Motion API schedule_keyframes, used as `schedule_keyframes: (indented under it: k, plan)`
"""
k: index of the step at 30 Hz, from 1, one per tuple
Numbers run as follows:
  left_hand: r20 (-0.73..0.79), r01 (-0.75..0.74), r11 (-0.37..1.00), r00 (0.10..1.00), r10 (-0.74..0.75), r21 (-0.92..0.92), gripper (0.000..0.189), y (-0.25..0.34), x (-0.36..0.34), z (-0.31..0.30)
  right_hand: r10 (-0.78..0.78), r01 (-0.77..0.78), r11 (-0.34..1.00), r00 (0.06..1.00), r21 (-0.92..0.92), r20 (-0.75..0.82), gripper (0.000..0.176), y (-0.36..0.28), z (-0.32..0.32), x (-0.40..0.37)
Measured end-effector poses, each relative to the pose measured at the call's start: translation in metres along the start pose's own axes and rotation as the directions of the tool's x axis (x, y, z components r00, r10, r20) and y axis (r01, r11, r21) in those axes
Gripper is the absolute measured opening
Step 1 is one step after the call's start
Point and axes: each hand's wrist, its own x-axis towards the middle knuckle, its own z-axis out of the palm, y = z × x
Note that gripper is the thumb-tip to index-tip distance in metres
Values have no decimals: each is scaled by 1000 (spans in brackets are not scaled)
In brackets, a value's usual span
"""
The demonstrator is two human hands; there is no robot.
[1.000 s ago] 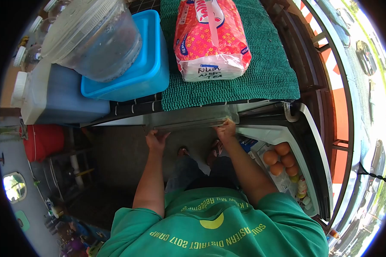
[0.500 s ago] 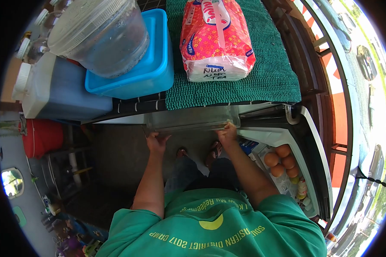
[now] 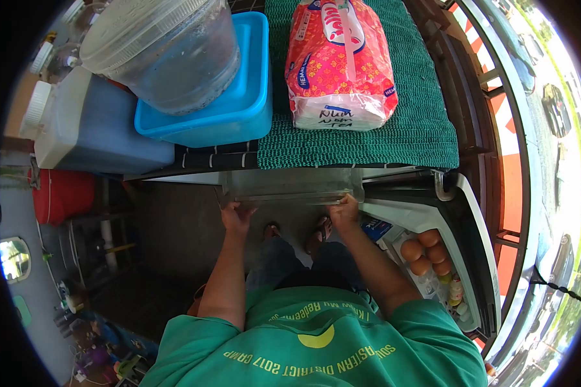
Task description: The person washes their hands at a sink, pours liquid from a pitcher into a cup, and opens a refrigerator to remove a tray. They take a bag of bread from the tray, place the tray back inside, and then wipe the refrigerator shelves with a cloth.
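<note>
A clear, flat-fronted drawer (image 3: 290, 187) juts out below the top of an open fridge. My left hand (image 3: 237, 216) grips its front edge near the left corner, fingers closed on it. Near the right corner, my right hand (image 3: 344, 209) is closed on the same edge. The drawer's back part is hidden under the fridge top. Beside my right forearm stands the open fridge door (image 3: 442, 219), with brown eggs (image 3: 421, 248) and small bottles in its shelves.
On top are a green mat (image 3: 368, 151), a pink package (image 3: 342, 64), a blue box (image 3: 206, 132) under a clear tub (image 3: 168, 64), and a jug of dark liquid (image 3: 103, 126). A red container (image 3: 61, 197) is at left; railings stand at right.
The view has shifted slightly, so the fridge top and its items appear a little lower and further right. Both hands still hold the drawer, which shows slightly more of its inside.
</note>
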Motion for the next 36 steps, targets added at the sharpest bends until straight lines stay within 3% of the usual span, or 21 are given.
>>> schedule_keyframes:
  k: [11, 16, 17, 18, 20, 22, 23, 25, 26, 28, 29, 31, 34, 36]
  plan:
    - [-41, -22, 1000, 999, 22, 20, 26, 5, -13, 2, 50, -50, 999, 998, 17, 33, 17, 1, 5, -7]
    - [-24, -17, 1000, 1000, 17, -3, 31, -7, -2, -12, 119, -119, 993, 985, -10, 121, 6, -1, -54, 29]
    - [-42, 4, 1000, 999, -4, 5, 34, 0, 1, -17, -70, 135, 907, 983, -399, 172, 9, 16, -92, 55]
    - [-42, 4, 1000, 999, -3, 2, 34, -1, -3, -14, -141, 254, 785, 962, -565, 235, 12, 18, -109, 65]
    - [-17, -46, 997, 999, 47, 54, 28, 0, -13, -7, -240, 377, 509, 925, -774, 294, 20, 21, -128, 73]
    - [-40, -7, 1000, 999, 8, 24, 37, 0, -13, -7, -270, 388, 393, 916, -834, 298, 25, 20, -118, 70]
    - [-67, 34, 999, 997, -34, -8, 49, 1, -13, -8, -209, 345, 605, 939, -718, 274, 22, 17, -97, 52]
    - [-76, -5, 1000, 997, 5, 1, 55, -1, -12, -10, -140, 269, 779, 955, -566, 262, 19, 4, -49, 8]
    - [-82, -51, 999, 995, 51, 6, 62, -2, -11, -10, -21, 69, 947, 988, -315, 155, 11, -5, -15, -13]
    - [-49, -42, 999, 998, 41, -7, 65, -2, -7, -13, 142, -140, 990, 985, -26, 99, 5, -3, -7, -11]
    - [-16, -25, 1000, 1000, 25, -14, 68, -2, -7, -14, 119, -115, 993, 978, -30, 171, 6, -2, -38, 9]
    - [-34, -43, 999, 999, 43, -28, 68, 2, -13, -6, 124, -113, 992, 959, -59, 255, 16, -4, -39, 9]
    - [-23, -64, 997, 998, 63, -38, 69, 9, -20, -6, 204, -214, 976, 962, 38, 180, 31, -2, -22, -3]
    - [8, -73, 996, 997, 73, -42, 69, 13, -20, -9, 174, -175, 984, 973, -2, 151, 37, 0, -13, -9]
